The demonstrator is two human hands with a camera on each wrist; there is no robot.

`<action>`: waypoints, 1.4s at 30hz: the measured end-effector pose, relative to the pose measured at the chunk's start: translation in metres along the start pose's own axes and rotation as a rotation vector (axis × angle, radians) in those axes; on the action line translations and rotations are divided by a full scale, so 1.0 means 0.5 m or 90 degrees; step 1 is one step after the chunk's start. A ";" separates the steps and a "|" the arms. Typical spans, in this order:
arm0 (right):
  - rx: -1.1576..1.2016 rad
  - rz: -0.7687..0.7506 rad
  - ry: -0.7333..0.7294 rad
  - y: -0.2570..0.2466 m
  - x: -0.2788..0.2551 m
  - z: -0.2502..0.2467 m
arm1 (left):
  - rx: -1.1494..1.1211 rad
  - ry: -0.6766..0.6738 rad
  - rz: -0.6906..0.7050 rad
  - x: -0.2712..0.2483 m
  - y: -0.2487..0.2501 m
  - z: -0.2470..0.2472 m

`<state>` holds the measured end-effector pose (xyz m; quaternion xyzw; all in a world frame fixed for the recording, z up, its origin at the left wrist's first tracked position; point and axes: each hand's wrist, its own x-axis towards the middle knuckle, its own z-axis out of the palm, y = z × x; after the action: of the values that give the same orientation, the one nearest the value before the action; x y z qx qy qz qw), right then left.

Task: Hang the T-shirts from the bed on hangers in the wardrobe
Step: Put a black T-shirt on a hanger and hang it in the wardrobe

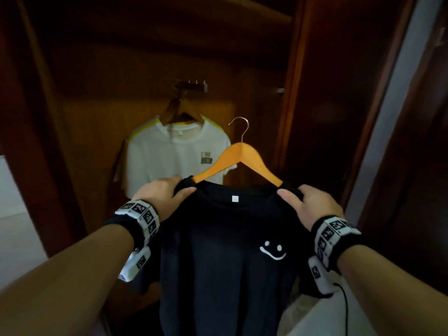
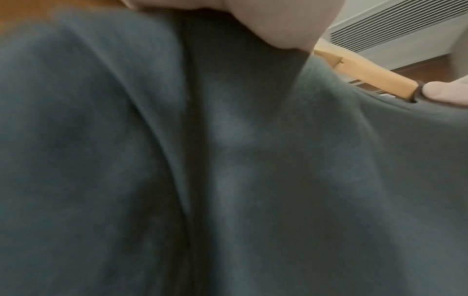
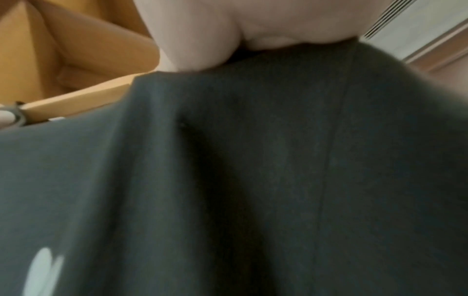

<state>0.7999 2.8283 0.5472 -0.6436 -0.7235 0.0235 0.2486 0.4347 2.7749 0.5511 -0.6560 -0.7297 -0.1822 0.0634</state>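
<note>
Both forearms are stretched forward, each wrist wrapped in a marker band. A black T-shirt with a white smiley is held up before the open wardrobe, threaded on a wooden hanger whose metal hook points upward, free of any rail. Its left shoulder is pinched by the left hand, its right shoulder by the right hand, each grip clamped on cloth. Inside, a white T-shirt is hung from hooks.
</note>
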 end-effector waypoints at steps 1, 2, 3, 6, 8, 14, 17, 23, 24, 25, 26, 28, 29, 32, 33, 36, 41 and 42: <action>0.000 -0.011 0.002 -0.008 0.035 0.012 | 0.000 0.004 -0.006 0.025 -0.009 0.001; -0.001 -0.021 0.006 -0.019 0.070 0.022 | -0.002 0.008 -0.012 0.052 -0.020 0.003; -0.002 -0.031 0.011 -0.029 0.108 0.031 | -0.003 0.013 -0.018 0.081 -0.031 0.005; -0.013 -0.060 0.020 -0.064 0.221 0.045 | 0.027 0.047 -0.021 0.181 -0.062 0.008; -0.015 -0.064 0.028 -0.085 0.295 0.047 | 0.044 0.060 -0.021 0.255 -0.074 0.005; 0.030 -0.068 0.023 -0.105 0.478 0.112 | 0.105 0.087 -0.021 0.425 -0.096 0.007; 0.050 -0.071 0.005 -0.117 0.553 0.151 | 0.119 0.081 -0.033 0.482 -0.106 0.011; 0.090 -0.148 -0.032 -0.158 0.712 0.189 | 0.142 0.104 -0.087 0.572 -0.134 0.010; 0.099 -0.167 -0.040 -0.166 0.740 0.194 | 0.145 0.102 -0.097 0.582 -0.139 0.006; 0.108 -0.183 -0.047 -0.176 0.768 0.197 | 0.149 0.096 -0.108 0.590 -0.140 -0.001; 0.112 -0.203 -0.049 -0.188 0.796 0.198 | 0.156 0.096 -0.117 0.600 -0.144 -0.007; 0.112 -0.244 -0.047 -0.212 0.853 0.198 | 0.156 0.107 -0.142 0.614 -0.144 -0.020; 0.118 -0.263 -0.047 -0.224 0.878 0.198 | 0.153 0.115 -0.160 0.619 -0.143 -0.026; 0.121 -0.318 -0.058 -0.256 0.939 0.202 | 0.126 0.127 -0.216 0.628 -0.142 -0.037; 0.120 -0.337 -0.067 -0.268 0.956 0.205 | 0.126 0.127 -0.234 0.628 -0.141 -0.040; 0.127 -0.387 -0.092 -0.299 0.993 0.215 | 0.137 0.120 -0.296 0.624 -0.145 -0.040; 0.130 -0.441 -0.133 -0.344 1.027 0.247 | 0.158 0.111 -0.369 0.605 -0.153 -0.034; 0.130 -0.448 -0.137 -0.351 1.031 0.253 | 0.161 0.109 -0.377 0.601 -0.156 -0.032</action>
<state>0.5645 3.3205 0.6686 -0.3218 -0.9160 0.0761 0.2271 0.3166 3.0445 0.6514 -0.3846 -0.8975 -0.1553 0.1499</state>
